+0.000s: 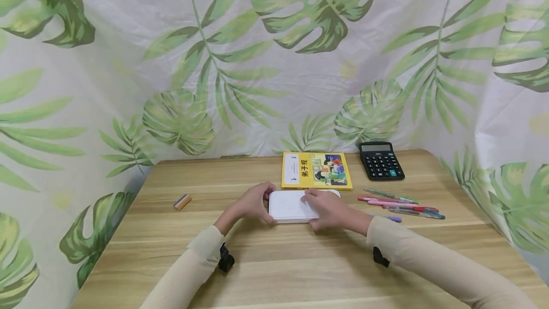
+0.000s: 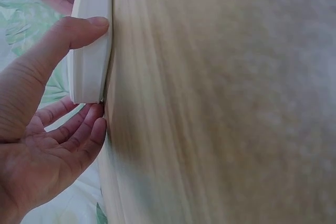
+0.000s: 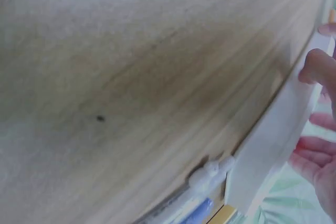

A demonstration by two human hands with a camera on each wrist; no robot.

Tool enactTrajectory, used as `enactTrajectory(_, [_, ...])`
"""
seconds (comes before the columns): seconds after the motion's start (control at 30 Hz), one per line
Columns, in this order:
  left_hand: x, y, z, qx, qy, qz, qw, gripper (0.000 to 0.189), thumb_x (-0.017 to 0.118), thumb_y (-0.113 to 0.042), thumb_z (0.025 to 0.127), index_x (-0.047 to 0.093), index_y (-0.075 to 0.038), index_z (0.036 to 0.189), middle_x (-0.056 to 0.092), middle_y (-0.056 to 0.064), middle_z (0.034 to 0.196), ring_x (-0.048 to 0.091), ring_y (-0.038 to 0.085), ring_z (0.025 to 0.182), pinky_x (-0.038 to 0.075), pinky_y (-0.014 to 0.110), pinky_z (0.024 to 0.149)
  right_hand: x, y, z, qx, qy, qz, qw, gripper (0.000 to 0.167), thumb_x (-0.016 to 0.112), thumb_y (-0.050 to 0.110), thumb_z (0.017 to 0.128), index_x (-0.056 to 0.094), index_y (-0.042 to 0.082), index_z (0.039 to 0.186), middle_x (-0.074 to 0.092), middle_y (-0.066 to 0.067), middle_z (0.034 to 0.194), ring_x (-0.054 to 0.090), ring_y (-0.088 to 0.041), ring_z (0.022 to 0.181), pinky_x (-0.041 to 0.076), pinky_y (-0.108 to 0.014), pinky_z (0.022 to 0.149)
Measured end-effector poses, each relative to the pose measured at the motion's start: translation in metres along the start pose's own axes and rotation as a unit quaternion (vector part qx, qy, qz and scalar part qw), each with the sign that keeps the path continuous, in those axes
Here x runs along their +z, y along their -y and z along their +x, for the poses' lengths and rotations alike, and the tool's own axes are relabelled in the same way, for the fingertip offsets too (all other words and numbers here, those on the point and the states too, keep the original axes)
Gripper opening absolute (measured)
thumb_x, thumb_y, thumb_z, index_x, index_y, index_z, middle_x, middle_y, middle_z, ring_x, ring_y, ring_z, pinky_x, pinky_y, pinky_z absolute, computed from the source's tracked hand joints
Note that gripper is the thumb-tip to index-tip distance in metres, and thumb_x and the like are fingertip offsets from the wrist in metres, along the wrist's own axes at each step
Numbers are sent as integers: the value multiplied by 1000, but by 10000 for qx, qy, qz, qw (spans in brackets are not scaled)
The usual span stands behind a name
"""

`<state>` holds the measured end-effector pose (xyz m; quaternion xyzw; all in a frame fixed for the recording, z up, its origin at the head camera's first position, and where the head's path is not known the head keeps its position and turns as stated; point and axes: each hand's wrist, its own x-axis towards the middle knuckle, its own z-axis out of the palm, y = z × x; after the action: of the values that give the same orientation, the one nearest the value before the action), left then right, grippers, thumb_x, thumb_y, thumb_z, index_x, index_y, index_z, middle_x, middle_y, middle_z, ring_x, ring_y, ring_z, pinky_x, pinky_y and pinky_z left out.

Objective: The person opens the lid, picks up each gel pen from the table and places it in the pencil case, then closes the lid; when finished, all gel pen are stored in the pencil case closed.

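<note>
A white rectangular case point(image 1: 288, 205) with rounded corners lies on the wooden table in front of me, its lid down. At its left end my left hand point(image 1: 255, 202) grips it, the thumb point(image 2: 86, 31) on the near side and the fingers around the end. My right hand point(image 1: 331, 209) holds the right part, with its thumb point(image 3: 315, 66) against the near side and fingers over the top. In the right wrist view, the white case point(image 3: 268, 140) has a clear pen point(image 3: 194, 195) lying close to its end.
Behind the case lies a yellow picture book point(image 1: 316, 170), with a black calculator point(image 1: 381, 161) to its right. Several pens point(image 1: 403, 204) are spread right of the right hand. A small orange-and-blue eraser point(image 1: 182, 202) sits at the left. Leaf-patterned cloth point(image 1: 240, 85) hangs behind the table.
</note>
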<state>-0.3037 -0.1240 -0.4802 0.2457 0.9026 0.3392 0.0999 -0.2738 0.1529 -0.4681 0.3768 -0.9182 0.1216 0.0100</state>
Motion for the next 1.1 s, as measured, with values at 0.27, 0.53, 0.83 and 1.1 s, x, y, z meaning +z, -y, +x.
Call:
enactTrajectory(0.27, [-1, -1, -1, 1, 42, -45, 10000, 79, 100, -18, 54, 58, -4, 120, 64, 6, 111, 58, 17, 103, 51, 35, 95, -2, -6, -6, -505, 267, -169, 9982, 61, 80, 24, 79, 62, 2, 134, 59, -22, 143, 64, -37, 124, 54, -46, 101])
enactTrajectory(0.53, [0, -4, -3, -153, 66, -95, 9998, 80, 100, -18, 54, 57, -6, 120, 63, 4, 111, 57, 17, 104, 49, 34, 96, -5, 1, -3, -1087, 181, -793, 9907, 43, 77, 22, 81, 64, 1, 117, 65, -25, 133, 74, -32, 96, 61, -41, 83])
enactTrajectory(0.83, [1, -2, -1, -52, 37, 102, 9999, 80, 100, -21, 54, 57, -6, 120, 62, 4, 108, 55, 17, 100, 48, 33, 92, -1, 2, -3, -1270, -93, -896, 9878, 40, 76, 18, 78, 64, 1, 113, 67, -24, 129, 70, -20, 76, 60, -34, 72])
enactTrajectory(1.1, [1, 1, 1, -87, 19, 212, 9997, 81, 100, -21, 54, 57, -7, 121, 62, 2, 109, 55, 16, 101, 48, 33, 93, -2, 0, -2, -1043, -181, -517, 9930, 45, 78, 21, 77, 66, 1, 115, 69, -22, 127, 69, -18, 75, 58, -29, 68])
